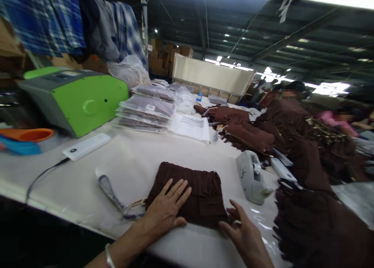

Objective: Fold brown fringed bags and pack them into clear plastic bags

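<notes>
A flat, dark brown fabric piece (204, 190) with fringe-like strips lies on the white table in front of me. My left hand (168, 205) rests flat on it, fingers stretched out over its left part. At its lower right corner is my right hand (242, 225), with thumb and index finger apart; the thumb tip meets the edge or lies just beside it. A gold-coloured clasp (138, 203) and a grey strap (109, 192) lie against the left side of the piece. Whether they are joined to it I cannot tell.
A tape dispenser (251, 176) stands to the right, beside brown fringed goods (324, 217). Behind are stacked plastic-bagged packs (149, 108) and paper sheets (191, 126). On the left are a green machine (90, 100), a white power bank (87, 146) with a cable, and an orange tape roll (35, 134).
</notes>
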`<move>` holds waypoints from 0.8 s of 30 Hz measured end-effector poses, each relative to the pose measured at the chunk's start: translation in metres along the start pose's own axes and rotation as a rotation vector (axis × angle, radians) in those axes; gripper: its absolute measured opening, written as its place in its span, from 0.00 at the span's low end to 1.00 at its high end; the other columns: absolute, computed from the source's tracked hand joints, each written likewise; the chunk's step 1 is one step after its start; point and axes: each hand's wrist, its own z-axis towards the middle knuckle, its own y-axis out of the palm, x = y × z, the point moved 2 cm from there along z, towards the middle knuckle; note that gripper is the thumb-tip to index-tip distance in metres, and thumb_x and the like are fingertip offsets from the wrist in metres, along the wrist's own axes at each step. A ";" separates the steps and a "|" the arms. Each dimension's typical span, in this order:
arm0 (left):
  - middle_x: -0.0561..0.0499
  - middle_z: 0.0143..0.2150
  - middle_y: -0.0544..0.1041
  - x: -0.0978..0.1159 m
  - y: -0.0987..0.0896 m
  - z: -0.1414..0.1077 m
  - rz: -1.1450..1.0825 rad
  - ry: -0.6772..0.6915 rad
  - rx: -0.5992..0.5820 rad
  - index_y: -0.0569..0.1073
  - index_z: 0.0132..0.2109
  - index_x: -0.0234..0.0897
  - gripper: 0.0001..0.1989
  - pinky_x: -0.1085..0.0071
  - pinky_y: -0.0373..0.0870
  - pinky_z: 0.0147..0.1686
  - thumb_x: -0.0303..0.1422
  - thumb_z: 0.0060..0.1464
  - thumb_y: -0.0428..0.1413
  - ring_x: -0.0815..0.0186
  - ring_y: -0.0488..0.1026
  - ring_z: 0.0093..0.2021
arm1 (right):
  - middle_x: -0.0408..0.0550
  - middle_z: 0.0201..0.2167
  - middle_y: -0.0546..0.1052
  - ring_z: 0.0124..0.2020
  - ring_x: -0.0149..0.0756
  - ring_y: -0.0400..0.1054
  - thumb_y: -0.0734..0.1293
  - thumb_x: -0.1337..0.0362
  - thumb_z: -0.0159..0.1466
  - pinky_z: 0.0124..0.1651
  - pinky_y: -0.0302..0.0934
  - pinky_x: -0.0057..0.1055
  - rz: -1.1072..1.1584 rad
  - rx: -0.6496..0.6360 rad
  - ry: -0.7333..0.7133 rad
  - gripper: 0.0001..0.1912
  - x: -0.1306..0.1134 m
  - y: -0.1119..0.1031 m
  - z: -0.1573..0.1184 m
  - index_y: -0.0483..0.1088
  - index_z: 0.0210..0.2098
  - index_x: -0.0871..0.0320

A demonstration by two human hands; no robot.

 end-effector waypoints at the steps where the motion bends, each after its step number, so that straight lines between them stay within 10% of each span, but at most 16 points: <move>1: 0.42 0.71 0.50 0.000 -0.001 0.000 -0.001 -0.008 -0.012 0.43 0.71 0.39 0.47 0.50 0.45 0.67 0.56 0.56 0.54 0.53 0.47 0.71 | 0.54 0.45 0.79 0.40 0.48 0.76 0.69 0.52 0.54 0.41 0.73 0.42 0.030 0.011 -0.024 0.33 0.004 0.006 0.001 0.64 0.57 0.55; 7: 0.41 0.72 0.49 -0.009 0.007 0.016 0.007 -0.065 -0.020 0.43 0.71 0.36 0.44 0.49 0.42 0.68 0.58 0.59 0.47 0.55 0.43 0.72 | 0.59 0.57 0.72 0.53 0.54 0.71 0.71 0.50 0.54 0.53 0.69 0.47 0.024 -0.077 -0.166 0.39 0.020 0.025 0.029 0.61 0.61 0.57; 13: 0.43 0.72 0.50 -0.025 0.005 0.034 0.031 -0.079 -0.045 0.46 0.71 0.40 0.41 0.51 0.44 0.68 0.55 0.60 0.49 0.56 0.45 0.71 | 0.59 0.63 0.65 0.62 0.54 0.61 0.62 0.58 0.63 0.61 0.59 0.56 -0.009 0.125 -0.275 0.31 -0.008 0.047 0.037 0.56 0.64 0.58; 24: 0.41 0.70 0.55 -0.044 0.012 0.039 0.157 0.010 0.125 0.46 0.71 0.41 0.40 0.48 0.45 0.66 0.53 0.60 0.49 0.51 0.52 0.69 | 0.54 0.61 0.68 0.62 0.47 0.62 0.62 0.70 0.61 0.64 0.56 0.51 0.116 0.121 -0.352 0.30 -0.029 0.044 0.042 0.61 0.63 0.55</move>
